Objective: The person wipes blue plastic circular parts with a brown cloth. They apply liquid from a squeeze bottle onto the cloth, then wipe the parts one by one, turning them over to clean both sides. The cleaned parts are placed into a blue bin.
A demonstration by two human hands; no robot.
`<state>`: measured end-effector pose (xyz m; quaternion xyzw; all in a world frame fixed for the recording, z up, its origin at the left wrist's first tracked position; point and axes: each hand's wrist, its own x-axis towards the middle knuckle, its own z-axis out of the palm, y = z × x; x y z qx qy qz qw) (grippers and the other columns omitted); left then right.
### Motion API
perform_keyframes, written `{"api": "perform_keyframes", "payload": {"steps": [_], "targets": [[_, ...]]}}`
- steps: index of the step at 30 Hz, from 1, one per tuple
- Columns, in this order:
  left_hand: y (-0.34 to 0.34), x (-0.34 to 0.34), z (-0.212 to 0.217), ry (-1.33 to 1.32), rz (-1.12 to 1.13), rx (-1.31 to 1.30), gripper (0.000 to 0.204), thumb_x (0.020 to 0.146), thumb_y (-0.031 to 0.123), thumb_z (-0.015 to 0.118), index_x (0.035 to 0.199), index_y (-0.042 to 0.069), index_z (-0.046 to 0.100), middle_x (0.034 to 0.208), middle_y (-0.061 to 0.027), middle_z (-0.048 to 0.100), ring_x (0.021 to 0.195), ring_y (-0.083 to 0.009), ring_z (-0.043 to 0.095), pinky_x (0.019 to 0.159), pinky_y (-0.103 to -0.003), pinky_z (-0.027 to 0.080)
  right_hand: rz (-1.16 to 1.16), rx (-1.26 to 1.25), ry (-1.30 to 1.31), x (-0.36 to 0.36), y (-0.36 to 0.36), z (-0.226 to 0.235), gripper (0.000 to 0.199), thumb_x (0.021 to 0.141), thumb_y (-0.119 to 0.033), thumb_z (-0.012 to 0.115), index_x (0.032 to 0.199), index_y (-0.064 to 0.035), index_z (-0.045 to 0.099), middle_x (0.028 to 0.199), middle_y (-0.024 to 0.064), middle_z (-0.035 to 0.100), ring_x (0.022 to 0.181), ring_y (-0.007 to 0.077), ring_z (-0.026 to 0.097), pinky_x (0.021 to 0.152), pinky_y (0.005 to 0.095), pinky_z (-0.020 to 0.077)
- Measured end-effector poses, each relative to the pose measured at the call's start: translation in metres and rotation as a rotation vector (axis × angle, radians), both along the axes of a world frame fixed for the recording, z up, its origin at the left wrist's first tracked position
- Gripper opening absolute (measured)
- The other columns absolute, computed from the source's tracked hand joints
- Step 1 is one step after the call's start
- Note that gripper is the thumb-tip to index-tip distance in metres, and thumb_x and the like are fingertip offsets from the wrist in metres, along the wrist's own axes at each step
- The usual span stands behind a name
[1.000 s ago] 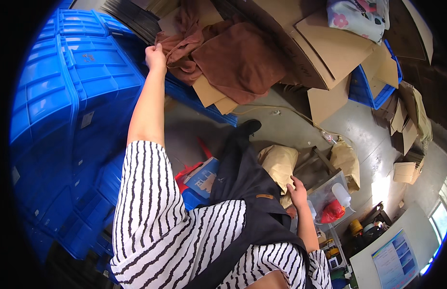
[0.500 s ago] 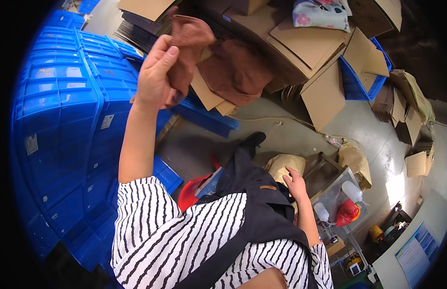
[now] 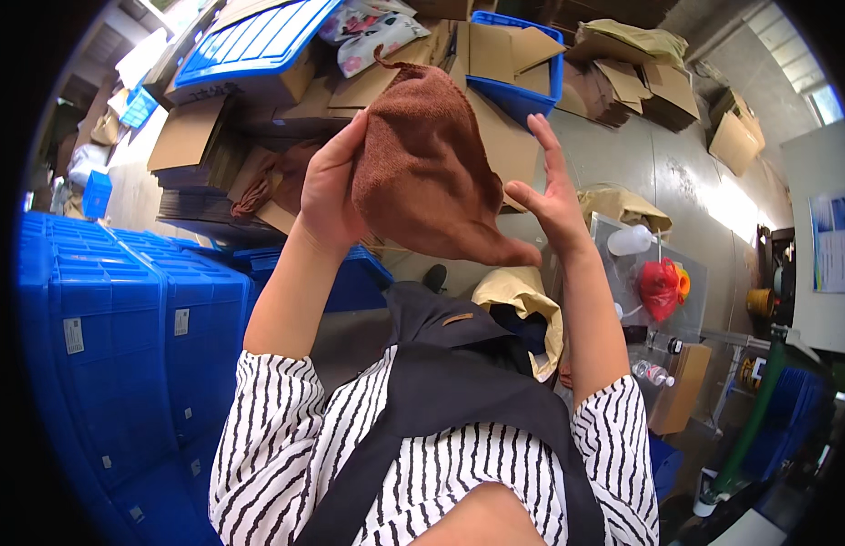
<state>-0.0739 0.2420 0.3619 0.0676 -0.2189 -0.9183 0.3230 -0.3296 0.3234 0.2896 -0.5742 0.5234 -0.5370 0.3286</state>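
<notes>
A brown cloth [image 3: 432,168] with a fuzzy, towel-like surface is raised in front of me, a thin strip of it curling up at the top. Its left side is gripped in my left hand [image 3: 336,187], whose fingers are mostly hidden behind it. The cloth's lower right corner hangs toward my right hand [image 3: 557,200], which is open, thumb apart and fingers stretched upward. Whether that hand touches the cloth I cannot tell. More brown cloth [image 3: 263,182] lies bunched on the cardboard stacks behind my left hand.
Stacked blue plastic crates [image 3: 113,337] stand at my left. Ahead are flat cardboard pieces [image 3: 191,146] and a blue bin [image 3: 541,77] holding cardboard. An opened tan sack [image 3: 518,289] sits below my right hand, beside a table with a red plastic bag [image 3: 659,289].
My view has swung to the right. The left hand has brought the brown cloth from the pile toward the middle, and my right hand has risen beside it.
</notes>
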Motion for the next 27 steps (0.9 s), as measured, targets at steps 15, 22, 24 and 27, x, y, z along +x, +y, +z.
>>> {"api": "perform_keyframes", "payload": {"steps": [15, 22, 24, 27], "targets": [[0.021, -0.110, -0.004, -0.493, 0.134, -0.731, 0.012, 0.098, 0.017, 0.056, 0.096, 0.008, 0.050, 0.085, 0.0037, 0.055, 0.077, -0.0025, 0.051, 0.069, -0.018, 0.045, -0.010, 0.205, -0.910, -0.103, 0.188, 0.060, 0.032, 0.099, -0.022, 0.049, 0.116, 0.0049, 0.057, 0.106, 0.0140, 0.067, 0.091, 0.0184, 0.066, 0.083, 0.0303, 0.0530], [-0.007, -0.214, -0.002, -0.445, -0.030, -0.931, 0.015, 0.097, 0.022, 0.058, 0.096, 0.009, 0.050, 0.080, 0.0052, 0.053, 0.074, -0.0023, 0.048, 0.066, -0.019, 0.042, -0.215, 0.151, -1.114, -0.137, 0.230, 0.086, 0.045, 0.101, -0.032, 0.041, 0.128, 0.0033, 0.048, 0.126, 0.0193, 0.057, 0.114, 0.0291, 0.058, 0.100, 0.0430, 0.0447], [-0.014, -0.242, 0.000, -0.435, -0.083, -0.975, 0.016, 0.097, 0.023, 0.058, 0.096, 0.009, 0.051, 0.080, 0.0053, 0.052, 0.074, -0.0026, 0.047, 0.067, -0.020, 0.042, -0.187, 0.128, -1.159, -0.136, 0.238, 0.094, 0.046, 0.102, -0.033, 0.040, 0.129, 0.0023, 0.048, 0.128, 0.0186, 0.057, 0.116, 0.0289, 0.056, 0.101, 0.0440, 0.0434], [-0.027, -0.274, 0.007, -0.430, -0.068, -1.160, 0.016, 0.095, 0.025, 0.060, 0.096, 0.010, 0.054, 0.080, 0.0056, 0.051, 0.077, -0.0032, 0.045, 0.070, -0.020, 0.039, -0.190, 0.048, -1.180, -0.134, 0.239, 0.097, 0.045, 0.102, -0.033, 0.039, 0.130, 0.0020, 0.048, 0.129, 0.0178, 0.056, 0.117, 0.0288, 0.056, 0.102, 0.0435, 0.0431]]}}
